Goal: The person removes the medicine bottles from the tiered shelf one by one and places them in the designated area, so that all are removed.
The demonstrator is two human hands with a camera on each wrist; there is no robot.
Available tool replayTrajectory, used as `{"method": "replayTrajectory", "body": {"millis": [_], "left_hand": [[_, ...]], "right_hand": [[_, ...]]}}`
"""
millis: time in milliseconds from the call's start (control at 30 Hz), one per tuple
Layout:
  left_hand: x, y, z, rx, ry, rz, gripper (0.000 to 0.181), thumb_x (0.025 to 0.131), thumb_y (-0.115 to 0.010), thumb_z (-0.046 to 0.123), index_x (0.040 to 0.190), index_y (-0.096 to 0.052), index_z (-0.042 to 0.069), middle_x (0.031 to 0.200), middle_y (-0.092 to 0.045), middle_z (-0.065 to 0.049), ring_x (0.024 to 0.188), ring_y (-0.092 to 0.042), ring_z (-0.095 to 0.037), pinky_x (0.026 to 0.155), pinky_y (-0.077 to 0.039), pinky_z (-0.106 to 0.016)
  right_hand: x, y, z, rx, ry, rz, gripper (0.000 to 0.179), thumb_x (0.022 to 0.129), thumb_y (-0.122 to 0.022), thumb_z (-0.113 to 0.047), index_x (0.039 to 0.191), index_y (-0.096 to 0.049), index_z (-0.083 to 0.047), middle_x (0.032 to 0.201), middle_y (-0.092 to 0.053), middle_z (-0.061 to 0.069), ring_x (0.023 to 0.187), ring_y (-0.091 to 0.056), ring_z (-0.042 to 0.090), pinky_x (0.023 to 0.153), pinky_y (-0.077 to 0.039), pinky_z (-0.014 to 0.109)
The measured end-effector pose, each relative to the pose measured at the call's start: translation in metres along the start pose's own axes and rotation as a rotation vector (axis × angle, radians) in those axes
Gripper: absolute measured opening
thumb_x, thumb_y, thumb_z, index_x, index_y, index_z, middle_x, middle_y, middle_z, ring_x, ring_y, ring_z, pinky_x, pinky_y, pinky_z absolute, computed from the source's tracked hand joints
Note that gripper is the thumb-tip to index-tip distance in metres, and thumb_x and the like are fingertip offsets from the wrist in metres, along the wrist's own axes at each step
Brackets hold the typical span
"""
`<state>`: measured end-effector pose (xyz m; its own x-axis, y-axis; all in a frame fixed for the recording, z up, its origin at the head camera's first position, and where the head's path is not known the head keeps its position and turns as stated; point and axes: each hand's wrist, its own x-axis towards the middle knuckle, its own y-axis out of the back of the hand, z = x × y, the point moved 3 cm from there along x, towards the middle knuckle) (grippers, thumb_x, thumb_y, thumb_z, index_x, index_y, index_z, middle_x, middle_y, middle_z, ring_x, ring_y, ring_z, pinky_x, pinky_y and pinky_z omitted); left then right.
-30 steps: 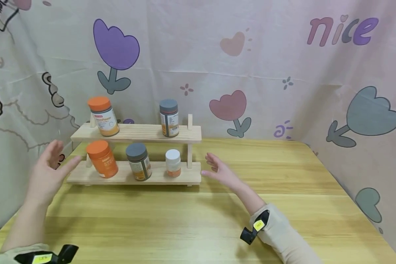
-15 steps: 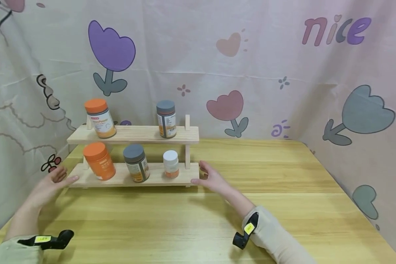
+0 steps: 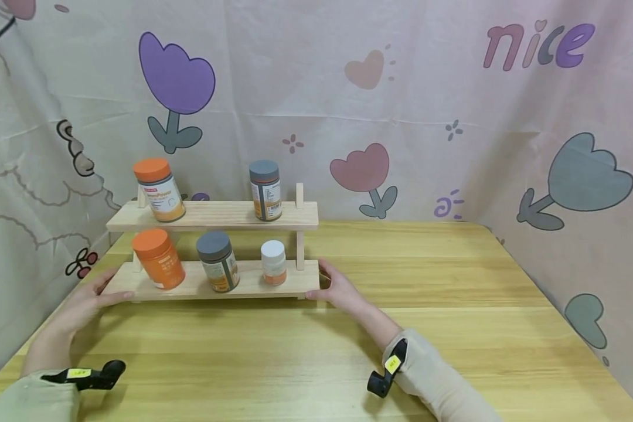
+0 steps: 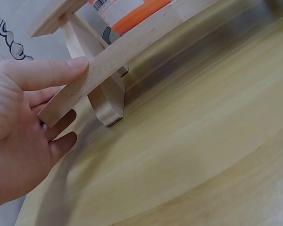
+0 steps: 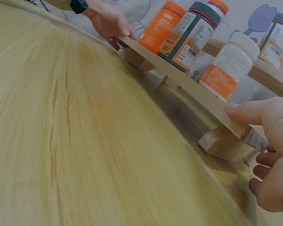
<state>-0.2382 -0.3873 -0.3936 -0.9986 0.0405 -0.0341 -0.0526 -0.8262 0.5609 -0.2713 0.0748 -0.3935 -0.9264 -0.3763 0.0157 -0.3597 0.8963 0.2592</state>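
Observation:
A two-tier wooden display rack [image 3: 227,215] stands on the table, loaded with bottles. My left hand [image 3: 87,302] grips the left end of its lower board, thumb [image 4: 78,63] on the front edge and fingers around the end and underneath. At the opposite end, my right hand [image 3: 343,291] holds the same board, its thumb [image 5: 245,112] against the front edge and its fingers curled by the end. On the lower board are an orange bottle [image 3: 160,264], a grey-capped bottle [image 3: 218,264] and a small white-capped bottle [image 3: 274,264].
The upper board carries an orange-capped bottle [image 3: 160,193] and another grey-capped bottle [image 3: 265,193]. Wood-grain tabletop [image 3: 401,269] extends in front and to the right. A printed curtain [image 3: 285,70] hangs behind and along both sides.
Both hands have come down and inward from beside the rack to its lower board, where they now take hold of the ends. The bottles keep their places on the rack.

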Motion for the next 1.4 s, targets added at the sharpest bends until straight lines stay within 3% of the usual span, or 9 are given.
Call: {"method": "replayTrajectory", "body": {"millis": [433, 500, 600, 667, 733, 1033, 1167, 1267, 1400], "left_hand": [[-0.002, -0.007, 0.000, -0.032, 0.002, 0.004, 0.083, 0.092, -0.057, 0.023, 0.142, 0.000, -0.013, 0.143, -0.005, -0.040, 0.128, -0.009, -0.053, 0.104, -0.010, -0.062], [-0.002, -0.007, 0.001, -0.006, 0.004, 0.008, 0.083, 0.092, -0.057, 0.023, 0.143, -0.002, -0.012, 0.143, -0.009, -0.040, 0.130, -0.012, -0.048, 0.109, -0.019, -0.041], [-0.002, -0.008, 0.003, -0.015, 0.003, 0.000, 0.084, 0.092, -0.057, 0.024, 0.143, 0.001, -0.011, 0.144, -0.006, -0.039, 0.132, -0.010, -0.046, 0.110, -0.018, -0.036], [-0.001, -0.009, 0.006, -0.027, 0.011, -0.009, 0.086, 0.092, -0.057, 0.025, 0.143, 0.003, -0.010, 0.145, -0.003, -0.038, 0.133, -0.007, -0.046, 0.111, -0.016, -0.036], [-0.001, -0.012, 0.009, -0.043, 0.016, -0.017, 0.089, 0.091, -0.058, 0.025, 0.143, 0.005, -0.011, 0.144, 0.001, -0.038, 0.131, -0.002, -0.051, 0.107, -0.008, -0.058], [-0.003, -0.028, 0.025, -0.028, 0.004, -0.035, 0.090, 0.089, -0.062, 0.024, 0.142, 0.000, -0.013, 0.144, -0.004, -0.038, 0.131, -0.006, -0.052, 0.103, -0.010, -0.062], [-0.002, -0.034, 0.029, -0.040, -0.015, -0.046, 0.088, 0.090, -0.061, 0.022, 0.142, -0.001, -0.013, 0.144, -0.007, -0.038, 0.131, -0.011, -0.051, 0.109, -0.022, -0.027], [-0.001, -0.039, 0.032, -0.045, -0.021, -0.049, 0.087, 0.089, -0.062, 0.022, 0.143, -0.003, -0.012, 0.145, -0.009, -0.036, 0.131, -0.015, -0.049, 0.086, -0.026, 0.000], [-0.002, -0.043, 0.035, -0.050, -0.017, -0.054, 0.087, 0.089, -0.063, 0.024, 0.144, -0.004, -0.010, 0.147, -0.009, -0.034, 0.132, -0.013, -0.048, 0.101, -0.024, -0.010]], "right_hand": [[0.000, 0.004, 0.011, 0.043, -0.019, 0.028, 0.083, 0.074, -0.075, -0.003, 0.142, -0.028, 0.003, 0.142, -0.037, 0.019, 0.130, -0.034, 0.037, 0.107, -0.026, 0.049], [-0.002, 0.005, 0.011, 0.045, -0.025, 0.036, 0.083, 0.073, -0.075, -0.003, 0.142, -0.028, 0.002, 0.141, -0.038, 0.019, 0.130, -0.034, 0.036, 0.107, -0.026, 0.049], [-0.004, 0.009, 0.010, 0.046, -0.010, 0.044, 0.083, 0.073, -0.075, -0.002, 0.141, -0.029, 0.003, 0.140, -0.039, 0.020, 0.129, -0.035, 0.037, 0.106, -0.027, 0.049], [-0.006, 0.011, 0.010, 0.044, -0.007, 0.048, 0.082, 0.073, -0.075, -0.001, 0.141, -0.029, 0.003, 0.140, -0.039, 0.020, 0.129, -0.035, 0.038, 0.106, -0.028, 0.049], [-0.008, 0.014, 0.011, 0.039, -0.007, 0.052, 0.082, 0.073, -0.075, -0.001, 0.141, -0.030, 0.003, 0.140, -0.039, 0.020, 0.129, -0.034, 0.039, 0.106, -0.028, 0.050], [-0.020, 0.032, 0.019, 0.012, -0.004, 0.073, 0.080, 0.073, -0.076, -0.002, 0.140, -0.033, 0.002, 0.138, -0.042, 0.018, 0.128, -0.036, 0.037, 0.105, -0.029, 0.051], [-0.025, 0.042, 0.020, 0.020, 0.006, 0.065, 0.078, 0.074, -0.075, -0.001, 0.140, -0.033, 0.002, 0.138, -0.041, 0.019, 0.129, -0.034, 0.038, 0.105, -0.028, 0.050], [-0.028, 0.048, 0.023, 0.021, 0.009, 0.055, 0.078, 0.074, -0.074, -0.001, 0.139, -0.032, 0.003, 0.139, -0.039, 0.021, 0.130, -0.033, 0.039, 0.106, -0.027, 0.051], [-0.032, 0.055, 0.026, 0.016, 0.009, 0.047, 0.078, 0.075, -0.074, -0.003, 0.140, -0.031, 0.005, 0.140, -0.037, 0.023, 0.130, -0.032, 0.041, 0.106, -0.026, 0.051]]}}
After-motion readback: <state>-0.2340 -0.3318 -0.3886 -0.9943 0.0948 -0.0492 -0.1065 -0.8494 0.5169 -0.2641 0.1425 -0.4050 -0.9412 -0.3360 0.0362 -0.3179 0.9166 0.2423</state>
